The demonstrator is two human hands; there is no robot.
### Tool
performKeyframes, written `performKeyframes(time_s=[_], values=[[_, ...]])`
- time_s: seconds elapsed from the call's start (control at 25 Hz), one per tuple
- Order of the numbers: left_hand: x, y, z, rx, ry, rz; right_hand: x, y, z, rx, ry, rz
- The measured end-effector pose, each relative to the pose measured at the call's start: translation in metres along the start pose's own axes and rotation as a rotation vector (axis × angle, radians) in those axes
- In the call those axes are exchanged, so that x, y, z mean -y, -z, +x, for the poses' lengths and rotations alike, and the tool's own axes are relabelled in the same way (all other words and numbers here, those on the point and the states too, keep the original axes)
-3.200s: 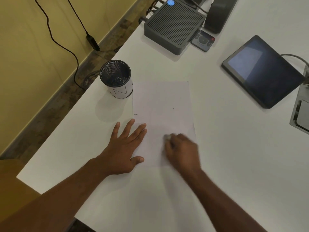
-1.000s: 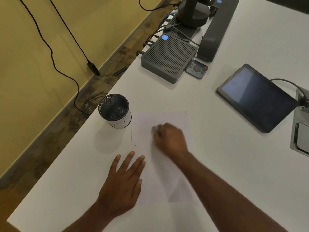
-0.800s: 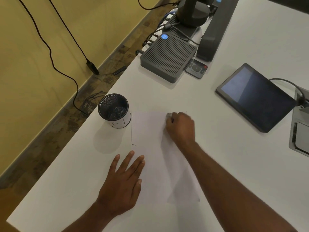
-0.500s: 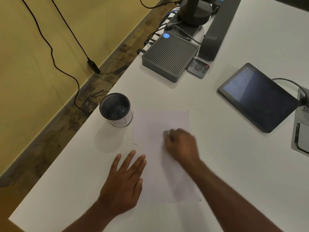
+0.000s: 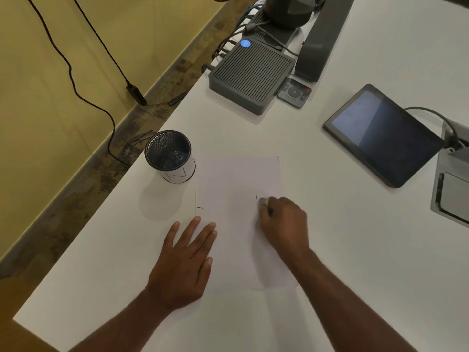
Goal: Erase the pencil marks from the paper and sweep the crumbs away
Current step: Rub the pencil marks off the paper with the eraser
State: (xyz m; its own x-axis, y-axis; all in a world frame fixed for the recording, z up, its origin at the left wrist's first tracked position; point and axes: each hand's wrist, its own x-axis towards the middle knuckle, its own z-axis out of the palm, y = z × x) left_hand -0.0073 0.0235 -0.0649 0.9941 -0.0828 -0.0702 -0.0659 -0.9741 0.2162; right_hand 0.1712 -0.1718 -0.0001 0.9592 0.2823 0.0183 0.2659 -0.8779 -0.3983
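A: Which step is this, would you say?

B: The rubbing-out, I'd judge; the right hand [image 5: 283, 222] has its fingers curled round a small pale eraser [image 5: 263, 201] and presses it to the paper [image 5: 236, 189], just below a short dark mark [image 5: 256, 198].

A: And the other hand?

B: The left hand [image 5: 186, 260] lies flat with straight fingers spread, its fingertips on the sheet's left edge, pinning it; the sheet lies on the white table [image 5: 330, 237], just beside the mesh cup [image 5: 168, 156].

A: Much left to do?

B: One small stroke [image 5: 200, 208] shows near the left edge, above the left fingertips; crumbs are too fine to make out.

A: So what does the next move call for?

B: Short firm strokes over the mark by the eraser while the flat hand holds the sheet from creeping; then the left-edge stroke, then sweeping, I'd guess.
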Motion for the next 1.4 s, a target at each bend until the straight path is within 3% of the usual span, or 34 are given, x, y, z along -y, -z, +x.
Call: performKeyframes(time_s=[0.16, 0.24, 0.32, 0.4, 0.56, 0.64, 0.76, 0.92, 1.0, 1.12, 1.2, 1.36, 1.4], values=[[0.000, -0.001, -0.001, -0.001, -0.014, 0.012, 0.026, -0.022, -0.077, 0.197, 0.258, 0.064], [0.001, -0.002, -0.001, -0.002, -0.013, 0.023, 0.003, -0.013, -0.052, 0.157, 0.156, 0.038], [0.001, -0.001, 0.000, 0.000, -0.010, 0.028, -0.019, 0.004, -0.018, -0.007, -0.009, -0.007], [0.000, -0.001, 0.000, -0.009, -0.009, 0.024, -0.016, 0.008, -0.017, -0.067, -0.018, 0.020], [0.002, -0.003, 0.000, -0.015, -0.016, 0.029, 0.021, -0.020, -0.101, 0.178, 0.296, 0.103], [0.002, -0.004, 0.000, -0.017, -0.015, 0.030, -0.001, -0.012, -0.083, 0.170, 0.207, 0.064], [0.001, -0.003, 0.000, -0.022, -0.011, 0.028, -0.025, 0.009, -0.047, -0.071, -0.015, 0.005], [0.001, -0.003, 0.000, -0.024, -0.016, 0.044, 0.024, -0.013, -0.107, 0.116, 0.163, 0.095], [0.001, -0.003, -0.001, -0.023, -0.019, 0.046, 0.017, -0.014, -0.114, 0.162, 0.212, 0.104], [0.001, -0.003, 0.000, -0.023, -0.012, 0.051, -0.025, 0.004, -0.076, -0.031, -0.015, 0.018], [0.000, -0.002, 0.000, -0.024, -0.010, 0.044, -0.025, 0.008, -0.076, -0.060, -0.044, 0.022], [0.001, -0.002, -0.001, -0.023, -0.018, 0.045, 0.017, -0.017, -0.130, 0.141, 0.265, 0.087], [0.001, -0.002, -0.001, -0.026, -0.018, 0.044, 0.009, -0.014, -0.123, 0.157, 0.249, 0.085]])
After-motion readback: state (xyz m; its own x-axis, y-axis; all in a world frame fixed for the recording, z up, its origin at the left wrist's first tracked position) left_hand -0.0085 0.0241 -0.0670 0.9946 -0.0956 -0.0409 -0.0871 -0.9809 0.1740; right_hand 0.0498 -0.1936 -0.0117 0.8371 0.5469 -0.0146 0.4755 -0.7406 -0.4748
